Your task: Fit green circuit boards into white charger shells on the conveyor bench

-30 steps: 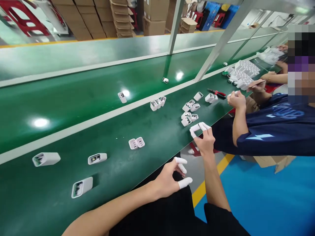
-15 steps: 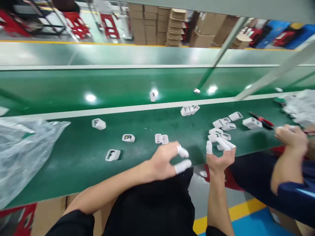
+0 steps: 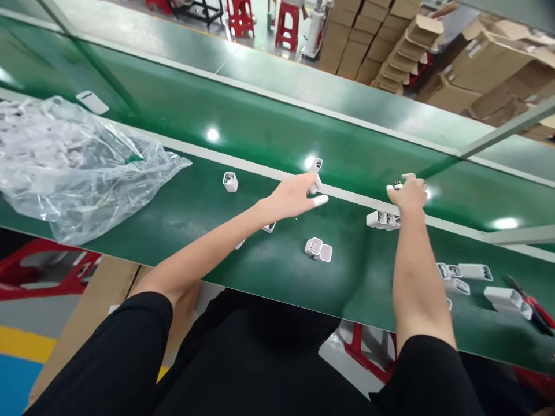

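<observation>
My left hand (image 3: pixel 291 197), with white finger covers, reaches over the table. Its thumb is apart from the fingers, and nothing shows between them. The fingertips are just below a small white plastic housing (image 3: pixel 317 164), but I cannot tell whether they touch it. At the back ledge, my right hand (image 3: pixel 408 195) is closed at the fingertips around a small white-and-dark part (image 3: pixel 396 185), partly hidden. Below that hand stands a row of white housings (image 3: pixel 382 219), partly covered by my forearm. Two open-ended white housings (image 3: pixel 318 248) are side by side at mid-table.
A clear plastic bag (image 3: pixel 87 162) of white pieces lies at left, with a white flat piece (image 3: pixel 92 102) behind it. One housing (image 3: pixel 230 182) stands left of my hand. More housings (image 3: pixel 453 277) and red-handled pliers (image 3: pixel 537 312) are at right. A slanting post (image 3: pixel 503 136) rises behind.
Both hands have moved forward over the table, the left toward a housing on the back strip. My right hand has closed on the small part at the ledge. The view has turned left and tilted.
</observation>
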Available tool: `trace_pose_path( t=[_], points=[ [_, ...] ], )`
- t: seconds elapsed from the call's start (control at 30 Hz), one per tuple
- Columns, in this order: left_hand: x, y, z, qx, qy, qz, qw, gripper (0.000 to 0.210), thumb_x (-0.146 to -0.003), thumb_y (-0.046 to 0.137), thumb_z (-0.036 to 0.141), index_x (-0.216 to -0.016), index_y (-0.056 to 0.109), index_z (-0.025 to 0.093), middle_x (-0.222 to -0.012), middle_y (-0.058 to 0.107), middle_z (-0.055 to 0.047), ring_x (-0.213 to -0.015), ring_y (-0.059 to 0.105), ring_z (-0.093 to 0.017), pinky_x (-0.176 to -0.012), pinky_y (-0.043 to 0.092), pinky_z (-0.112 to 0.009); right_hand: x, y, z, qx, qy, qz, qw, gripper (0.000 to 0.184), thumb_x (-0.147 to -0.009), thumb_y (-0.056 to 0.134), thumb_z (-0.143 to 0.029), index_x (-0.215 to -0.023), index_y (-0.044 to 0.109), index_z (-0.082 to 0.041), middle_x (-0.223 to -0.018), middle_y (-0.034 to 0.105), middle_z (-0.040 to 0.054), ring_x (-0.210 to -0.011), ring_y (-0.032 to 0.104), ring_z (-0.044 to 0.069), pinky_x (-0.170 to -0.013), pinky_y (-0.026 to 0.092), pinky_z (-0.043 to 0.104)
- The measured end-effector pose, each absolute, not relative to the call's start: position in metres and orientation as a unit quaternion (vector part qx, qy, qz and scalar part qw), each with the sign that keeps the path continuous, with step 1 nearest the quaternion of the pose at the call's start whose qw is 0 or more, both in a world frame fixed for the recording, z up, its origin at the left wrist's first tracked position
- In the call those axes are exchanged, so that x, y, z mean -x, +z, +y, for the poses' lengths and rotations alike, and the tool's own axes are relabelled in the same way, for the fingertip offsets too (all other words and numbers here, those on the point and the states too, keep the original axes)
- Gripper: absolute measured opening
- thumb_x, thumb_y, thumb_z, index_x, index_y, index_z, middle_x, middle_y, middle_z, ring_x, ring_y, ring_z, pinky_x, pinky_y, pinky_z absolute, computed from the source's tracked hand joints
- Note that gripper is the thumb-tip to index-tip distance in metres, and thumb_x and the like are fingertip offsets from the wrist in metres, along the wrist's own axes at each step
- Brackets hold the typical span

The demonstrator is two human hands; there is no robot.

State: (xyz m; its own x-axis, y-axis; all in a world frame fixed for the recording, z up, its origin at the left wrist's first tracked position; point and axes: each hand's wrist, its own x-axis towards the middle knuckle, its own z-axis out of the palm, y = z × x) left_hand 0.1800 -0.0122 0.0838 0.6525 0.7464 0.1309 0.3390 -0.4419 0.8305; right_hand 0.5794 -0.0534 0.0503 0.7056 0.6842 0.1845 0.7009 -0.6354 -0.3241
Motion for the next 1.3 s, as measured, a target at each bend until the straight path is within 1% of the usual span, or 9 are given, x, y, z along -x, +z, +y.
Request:
trace_pose_path(
  t=[0.17,0.23,0.33,0.47,0.6,0.77,0.97,1.13,1.3],
  points=[
    [-0.126,0.086,-0.069,-0.816,0.277,0.310,0.402,0.021,-0.100,0.081,0.041,-0.112,0.074,0.025,-0.109,0.079,-0.005,-0.094,0.076,-0.027,-0.084,0.058,-0.042,-0.603,0.056,-0.032,0.904,0.061,-0.398,0.144,0.026,-0.078,0.087,-0.013,-0.089,0.066,-0.023,-0.091,0.071,0.0057,-0.070,0.042,0.015,-0.081,0.041,0.042],
    [-0.101,0.081,-0.081,-0.805,0.306,0.313,0.401,0.019,-0.101,0.080,0.039,-0.112,0.074,0.025,-0.110,0.078,-0.005,-0.092,0.073,-0.024,-0.082,0.058,-0.040,-0.597,0.056,-0.034,0.895,0.079,-0.418,0.132,0.024,-0.081,0.088,-0.014,-0.098,0.072,-0.019,-0.089,0.074,0.0077,-0.071,0.047,0.016,-0.083,0.043,0.042],
    [-0.073,0.070,-0.096,-0.793,0.353,0.354,0.348,0.023,-0.098,0.082,0.032,-0.118,0.074,0.024,-0.118,0.077,-0.008,-0.096,0.070,-0.025,-0.084,0.059,-0.041,-0.571,0.057,-0.042,0.870,0.125,-0.452,0.153,0.042,-0.087,0.090,-0.021,-0.127,0.078,-0.013,-0.102,0.081,0.0152,-0.080,0.062,0.017,-0.088,0.049,0.042],
    [-0.071,0.053,-0.130,-0.795,0.406,0.344,0.291,0.027,-0.101,0.081,0.024,-0.126,0.072,0.022,-0.122,0.075,-0.010,-0.116,0.071,-0.029,-0.100,0.063,-0.048,-0.501,0.064,-0.078,0.757,0.261,-0.514,0.307,0.056,-0.085,0.090,-0.025,-0.139,0.080,-0.018,-0.116,0.084,0.0154,-0.095,0.077,0.021,-0.094,0.061,0.043],
    [-0.105,0.031,-0.165,-0.753,0.406,0.292,0.428,0.047,-0.100,0.088,0.033,-0.140,0.068,0.021,-0.129,0.071,-0.012,-0.120,0.074,-0.030,-0.104,0.068,-0.051,-0.410,0.072,-0.153,0.596,0.352,-0.593,0.412,0.062,-0.082,0.088,-0.027,-0.142,0.078,-0.028,-0.111,0.082,0.0043,-0.095,0.079,0.023,-0.095,0.070,0.045],
    [-0.136,0.006,-0.188,-0.550,0.409,0.207,0.698,0.065,-0.099,0.092,0.041,-0.155,0.063,0.027,-0.121,0.078,-0.009,-0.112,0.082,-0.026,-0.105,0.069,-0.044,-0.328,0.066,-0.249,0.589,0.262,-0.618,0.450,0.076,-0.086,0.084,-0.018,-0.159,0.067,-0.032,-0.112,0.081,0.0028,-0.094,0.079,0.024,-0.090,0.072,0.045],
    [-0.136,0.006,-0.203,-0.310,0.309,0.195,0.878,0.044,-0.093,0.099,0.045,-0.125,0.080,0.022,-0.110,0.082,-0.007,-0.097,0.082,-0.021,-0.092,0.069,-0.035,-0.304,0.055,-0.299,0.638,0.126,-0.634,0.418,0.063,-0.094,0.085,-0.028,-0.155,0.068,-0.029,-0.100,0.073,0.0027,-0.085,0.070,0.024,-0.079,0.068,0.045],
    [-0.126,0.018,-0.214,-0.256,0.194,0.226,0.920,0.052,-0.093,0.095,0.062,-0.112,0.078,0.017,-0.098,0.081,-0.007,-0.082,0.080,-0.019,-0.084,0.068,-0.034,-0.320,0.060,-0.310,0.573,0.165,-0.704,0.386,0.073,-0.094,0.095,-0.027,-0.161,0.068,-0.034,-0.143,0.074,0.0137,-0.122,0.076,0.032,-0.097,0.070,0.052],
    [-0.116,0.021,-0.218,-0.444,0.212,0.242,0.836,0.061,-0.111,0.061,0.075,-0.106,0.075,0.016,-0.092,0.078,-0.008,-0.075,0.077,-0.018,-0.074,0.066,-0.034,-0.329,0.042,-0.309,0.516,0.254,-0.658,0.486,0.057,-0.088,0.101,-0.022,-0.140,0.079,-0.031,-0.125,0.083,0.0089,-0.108,0.081,0.028,-0.088,0.071,0.044]
  ],
)
